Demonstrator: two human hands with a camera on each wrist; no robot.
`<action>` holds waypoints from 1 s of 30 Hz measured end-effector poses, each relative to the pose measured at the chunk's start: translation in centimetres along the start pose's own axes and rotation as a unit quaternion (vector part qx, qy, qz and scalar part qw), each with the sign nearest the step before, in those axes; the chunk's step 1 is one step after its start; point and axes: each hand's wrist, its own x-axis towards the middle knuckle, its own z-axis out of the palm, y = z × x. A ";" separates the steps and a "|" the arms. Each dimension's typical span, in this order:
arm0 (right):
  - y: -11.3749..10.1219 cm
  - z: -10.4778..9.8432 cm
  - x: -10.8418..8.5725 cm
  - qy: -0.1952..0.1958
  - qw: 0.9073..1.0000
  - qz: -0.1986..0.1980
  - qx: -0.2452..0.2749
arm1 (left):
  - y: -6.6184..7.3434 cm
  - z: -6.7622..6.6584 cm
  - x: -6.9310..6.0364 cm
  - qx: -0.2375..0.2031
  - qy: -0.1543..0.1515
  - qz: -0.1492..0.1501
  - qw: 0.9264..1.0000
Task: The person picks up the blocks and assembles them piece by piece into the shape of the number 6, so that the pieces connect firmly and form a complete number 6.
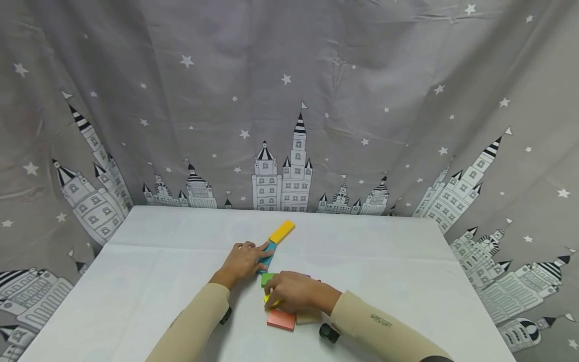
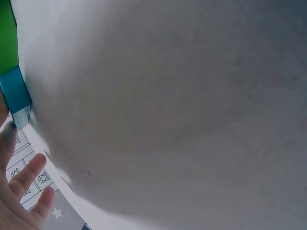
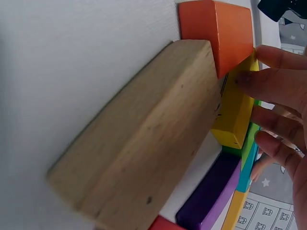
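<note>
At the left of the cluster, my left hand [image 1: 241, 261] has its thumb and index finger on a blue block [image 2: 15, 89], while its other fingers spread apart. Beyond that block lies an amber-yellow block [image 1: 282, 232], end to end with it. A green block [image 1: 267, 279] sits at the blue one's near end. My right hand [image 1: 295, 291] pinches a bright yellow block [image 3: 233, 110] between thumb and fingers. This block stands by an orange block [image 3: 234, 31] and a plain wooden block [image 3: 144, 132]. The right hand hides much of the cluster in the head view.
A purple block [image 3: 211, 194] and a red block [image 3: 164, 224] lie on the far side of the wooden one. The blocks rest on a white-covered table [image 1: 389, 281]. Behind it hangs a grey curtain [image 1: 362, 75] printed with castles and stars.
</note>
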 end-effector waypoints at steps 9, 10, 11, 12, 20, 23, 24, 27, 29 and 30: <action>-1.0 0.0 0.8 -0.022 0.999 0.023 0.013 | 0.7 0.1 -0.5 -0.002 0.009 0.002 1.000; -1.1 -0.1 0.8 -0.022 0.999 0.027 0.019 | 0.7 0.1 -0.6 -0.004 0.009 0.002 1.000; -1.2 -0.1 0.9 -0.024 0.999 0.030 0.025 | 0.8 0.1 -0.6 -0.006 0.009 0.001 1.000; -1.3 -0.1 1.0 -0.026 0.999 0.034 0.031 | 0.9 0.1 -0.7 -0.007 0.009 0.001 1.000; -2.2 0.1 2.1 -0.026 0.997 0.047 0.051 | 1.3 0.4 -1.0 -0.008 0.004 -0.007 1.000; -2.7 0.3 2.4 -0.016 0.997 0.052 0.053 | 1.5 0.5 -1.1 -0.007 0.002 -0.008 1.000; -2.9 0.3 2.4 -0.013 0.997 0.055 0.055 | 1.5 0.5 -1.2 -0.005 0.002 -0.009 1.000; -3.5 0.5 2.3 -0.009 0.995 0.071 0.071 | 1.7 0.6 -1.2 -0.004 -0.001 -0.015 1.000; -3.8 0.6 2.2 -0.005 0.993 0.080 0.084 | 1.8 0.6 -1.3 -0.005 -0.003 -0.019 1.000; -4.0 0.7 2.2 -0.003 0.992 0.086 0.091 | 1.9 0.7 -1.4 -0.006 -0.003 -0.020 1.000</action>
